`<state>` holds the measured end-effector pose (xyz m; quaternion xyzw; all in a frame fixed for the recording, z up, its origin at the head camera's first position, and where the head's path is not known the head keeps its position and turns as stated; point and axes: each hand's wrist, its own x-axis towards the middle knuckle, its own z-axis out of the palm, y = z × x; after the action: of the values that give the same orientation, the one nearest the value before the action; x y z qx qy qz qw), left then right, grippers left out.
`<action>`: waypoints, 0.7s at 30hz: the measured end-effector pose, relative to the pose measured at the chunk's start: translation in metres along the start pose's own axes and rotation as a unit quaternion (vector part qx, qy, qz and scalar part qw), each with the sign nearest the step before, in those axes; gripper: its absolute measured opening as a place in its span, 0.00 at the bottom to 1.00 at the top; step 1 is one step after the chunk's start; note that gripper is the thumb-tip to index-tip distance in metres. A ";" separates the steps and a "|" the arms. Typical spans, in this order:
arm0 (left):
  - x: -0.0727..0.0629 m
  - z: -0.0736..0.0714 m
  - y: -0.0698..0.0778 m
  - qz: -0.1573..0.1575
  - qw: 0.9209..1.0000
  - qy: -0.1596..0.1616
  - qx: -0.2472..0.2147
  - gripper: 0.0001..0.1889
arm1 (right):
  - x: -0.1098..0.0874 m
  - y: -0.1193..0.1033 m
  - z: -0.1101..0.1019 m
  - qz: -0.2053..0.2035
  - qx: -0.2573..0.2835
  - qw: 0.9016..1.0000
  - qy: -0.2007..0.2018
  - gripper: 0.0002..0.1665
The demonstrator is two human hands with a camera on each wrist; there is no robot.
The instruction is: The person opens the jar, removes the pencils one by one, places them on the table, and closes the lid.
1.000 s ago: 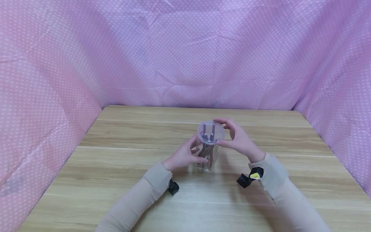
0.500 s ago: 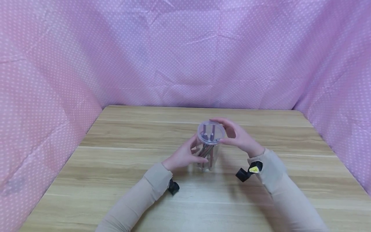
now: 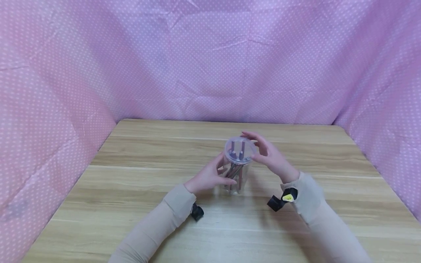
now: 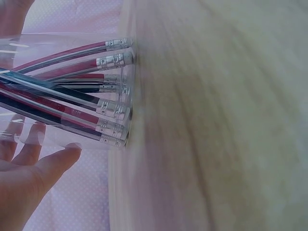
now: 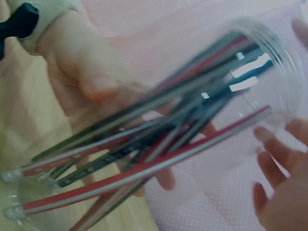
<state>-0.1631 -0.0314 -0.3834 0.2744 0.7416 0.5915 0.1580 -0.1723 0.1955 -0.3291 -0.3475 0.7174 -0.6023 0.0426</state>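
A clear plastic jar stands upright on the table, its round see-through lid at the top. Inside lean several striped pencils, red and dark, with metal-banded eraser ends at the jar's bottom. My left hand grips the jar's side from the left, thumb across the front. At the lid's right edge, my right hand arches round the rim, thumb in front and fingers behind. In the right wrist view the fingertips come right up to the lid end.
The wood-grain table runs to a pink dotted cloth at the back and sides. Both wrists carry a small black camera over beige sleeves.
My right hand first turned a little about the lid, fingers sliding left along the back, then shifted back right with the thumb farther round the rim. Left hand and jar stay put.
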 end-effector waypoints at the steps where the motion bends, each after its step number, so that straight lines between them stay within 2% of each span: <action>1: 0.000 0.000 0.000 -0.001 1.000 0.000 0.000 0.52 | 0.000 0.000 0.003 -0.001 -0.017 1.000 0.025 0.39; 5: 0.001 0.000 -0.004 0.005 1.000 0.003 0.003 0.52 | -0.001 -0.002 0.012 -0.017 -0.068 0.992 0.106 0.39; 8: 0.001 0.000 -0.005 0.009 1.000 0.003 0.001 0.52 | -0.003 -0.003 0.017 -0.027 -0.096 0.986 0.136 0.41; 16: 0.002 -0.001 -0.006 0.011 1.000 0.003 0.003 0.52 | -0.005 -0.013 0.029 -0.004 -0.183 0.973 0.137 0.47; 21: 0.003 -0.002 -0.006 0.010 1.000 0.000 -0.003 0.52 | -0.003 -0.013 0.034 -0.008 -0.209 0.968 0.142 0.47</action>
<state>-0.1679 -0.0322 -0.3885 0.2815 0.7370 0.5951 0.1531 -0.1481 0.1683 -0.3271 -0.2654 0.8231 -0.4828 -0.1378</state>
